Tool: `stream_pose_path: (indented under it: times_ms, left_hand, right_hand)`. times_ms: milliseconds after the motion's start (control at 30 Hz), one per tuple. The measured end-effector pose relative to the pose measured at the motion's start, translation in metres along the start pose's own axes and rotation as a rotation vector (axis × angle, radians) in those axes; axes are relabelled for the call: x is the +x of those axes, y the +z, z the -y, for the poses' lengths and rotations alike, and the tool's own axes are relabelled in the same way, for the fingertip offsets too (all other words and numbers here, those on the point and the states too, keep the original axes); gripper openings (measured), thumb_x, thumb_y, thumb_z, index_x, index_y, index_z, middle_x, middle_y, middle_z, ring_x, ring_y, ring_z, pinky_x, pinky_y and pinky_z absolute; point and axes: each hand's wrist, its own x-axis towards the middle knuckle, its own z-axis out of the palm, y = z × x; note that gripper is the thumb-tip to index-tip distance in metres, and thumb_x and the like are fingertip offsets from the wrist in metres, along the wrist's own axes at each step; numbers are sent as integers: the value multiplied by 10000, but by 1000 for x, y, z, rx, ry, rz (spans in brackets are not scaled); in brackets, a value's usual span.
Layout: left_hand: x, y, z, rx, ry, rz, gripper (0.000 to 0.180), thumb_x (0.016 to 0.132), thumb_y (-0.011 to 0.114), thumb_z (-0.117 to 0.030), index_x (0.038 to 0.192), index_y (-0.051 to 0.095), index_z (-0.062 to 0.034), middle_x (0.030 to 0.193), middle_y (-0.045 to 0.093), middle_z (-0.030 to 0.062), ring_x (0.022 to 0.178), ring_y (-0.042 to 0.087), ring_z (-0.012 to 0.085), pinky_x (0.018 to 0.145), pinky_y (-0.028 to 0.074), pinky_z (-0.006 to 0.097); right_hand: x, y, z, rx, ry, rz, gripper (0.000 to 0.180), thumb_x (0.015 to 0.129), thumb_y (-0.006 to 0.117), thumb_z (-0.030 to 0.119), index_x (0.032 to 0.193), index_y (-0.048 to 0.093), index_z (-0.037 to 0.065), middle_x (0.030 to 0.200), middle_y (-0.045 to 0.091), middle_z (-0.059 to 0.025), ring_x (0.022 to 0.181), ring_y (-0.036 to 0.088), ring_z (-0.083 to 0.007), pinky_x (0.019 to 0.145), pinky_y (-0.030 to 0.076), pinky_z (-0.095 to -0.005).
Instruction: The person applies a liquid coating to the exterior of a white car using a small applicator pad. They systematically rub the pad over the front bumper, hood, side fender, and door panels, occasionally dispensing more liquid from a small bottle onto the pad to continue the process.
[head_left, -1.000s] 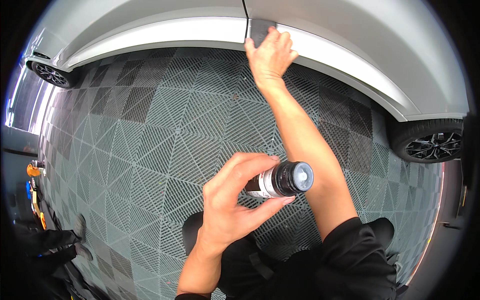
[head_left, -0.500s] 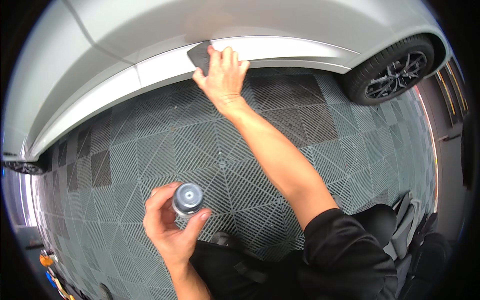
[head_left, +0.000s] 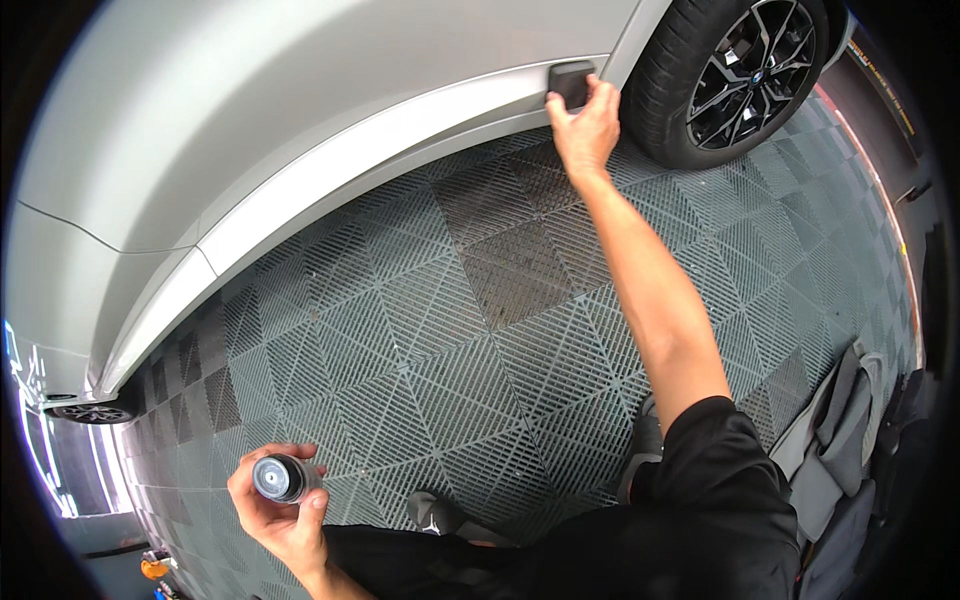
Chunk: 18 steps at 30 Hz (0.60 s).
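Observation:
Along the lower side of a light silver car runs a bright sill panel. My right hand reaches far out and grips a dark rectangular applicator pad, which rests against the panel's right end, just short of the wheel. Down at the lower left, my left hand is wrapped round a small bottle with a dark, round top turned up toward me. The fingers partly cover the bottle's clear-looking side.
A black tyre with a multi-spoke wheel stands right of the pad. Grey slatted tiles form the floor, with my shoes on it. Grey cloths hang or lie at the right. Another wheel shows at far left.
My right hand has slid the pad rightward along the sill to near the wheel. My view has shifted right, and the left hand with the bottle sits lower and further left in it.

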Motion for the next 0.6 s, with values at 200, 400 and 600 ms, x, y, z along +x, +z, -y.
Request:
stream_pose_path:
  times_ms: [200, 400, 600]
  left_hand:
    - [-1, 25, -10, 28, -46, -49, 635, 715, 834, -194, 1203, 463, -31, 997, 575, 169, 892, 634, 272, 639, 589, 317]
    - [-3, 28, -17, 71, -4, -20, 583, 750, 793, -195, 1197, 460, -25, 1007, 572, 157, 899, 625, 258, 654, 580, 334]
    - [43, 25, 15, 294, -69, 201, 510, 684, 842, -155, 1111, 592, -30, 1043, 626, 85, 892, 652, 196, 749, 555, 316]
  right_hand:
    - [11, 3, -15, 84, 139, -38, 598, 696, 761, 252, 1168, 483, 13, 1116, 530, -154, 1063, 553, -336, 877, 475, -442]
    - [9, 14, -26, 181, 93, -125, 672, 652, 769, 231, 1209, 472, -2, 1090, 541, -167, 1056, 534, -348, 904, 446, -448]
    - [-52, -9, 10, 1115, 590, 257, 514, 858, 661, 143, 1288, 411, 17, 1127, 562, -98, 936, 595, -201, 720, 522, -300]
